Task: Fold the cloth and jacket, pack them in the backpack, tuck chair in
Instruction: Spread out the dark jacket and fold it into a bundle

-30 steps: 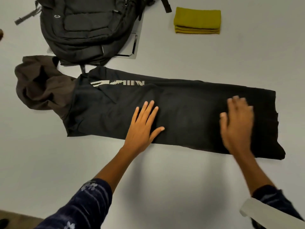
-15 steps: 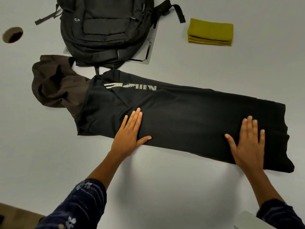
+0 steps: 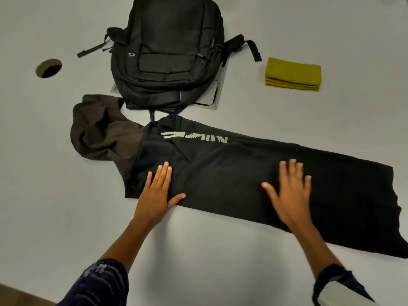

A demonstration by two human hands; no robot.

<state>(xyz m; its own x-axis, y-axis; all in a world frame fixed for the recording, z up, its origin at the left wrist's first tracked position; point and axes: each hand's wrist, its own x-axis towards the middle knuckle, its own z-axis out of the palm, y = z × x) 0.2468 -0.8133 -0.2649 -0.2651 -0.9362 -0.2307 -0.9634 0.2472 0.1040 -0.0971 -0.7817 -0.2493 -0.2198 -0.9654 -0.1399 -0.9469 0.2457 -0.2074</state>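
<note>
Your left hand (image 3: 157,195) and right hand (image 3: 291,191) both lie flat, fingers straight, on the black jacket (image 3: 254,180), folded into a long strip across the white tabletop (image 3: 198,261). Its brown hood (image 3: 103,135) spills out beyond your left hand. Past both hands the black backpack (image 3: 170,54) rests on a grey panel (image 3: 212,96); the folded olive cloth (image 3: 293,74) sits beyond your right hand, a round hole (image 3: 48,68) far left. Since half a second ago, your right hand has slid inward toward the left.
</note>
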